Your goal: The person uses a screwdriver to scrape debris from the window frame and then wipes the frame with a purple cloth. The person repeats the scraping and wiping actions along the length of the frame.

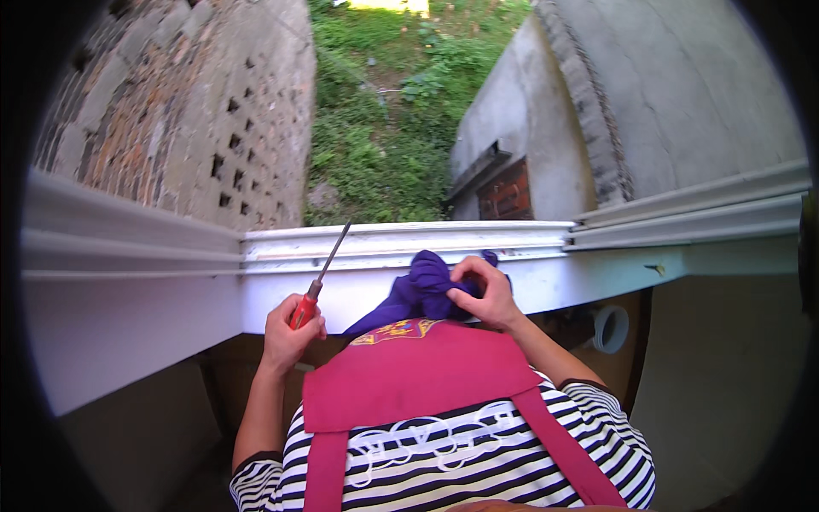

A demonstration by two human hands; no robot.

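Observation:
My left hand [288,333] grips the red handle of a screwdriver [306,306], its thin metal shaft slanting up and away to the right. The tip appears in front of the white window track [397,240]; I cannot tell whether it touches. My right hand [484,291] pinches a bunched purple cloth [422,281], which lies on the white windowsill [358,288] against the track. Part of the cloth is hidden behind my fingers. Its lower end trails left along the top edge of my crimson apron [422,365].
White sliding-window frames [691,214] flank the opening on both sides. Outside stand a weathered brick wall [211,115] and a grey concrete wall [697,83], with green plants [384,147] far below. Under the sill, at right, is a round white plastic container or pipe end [610,328].

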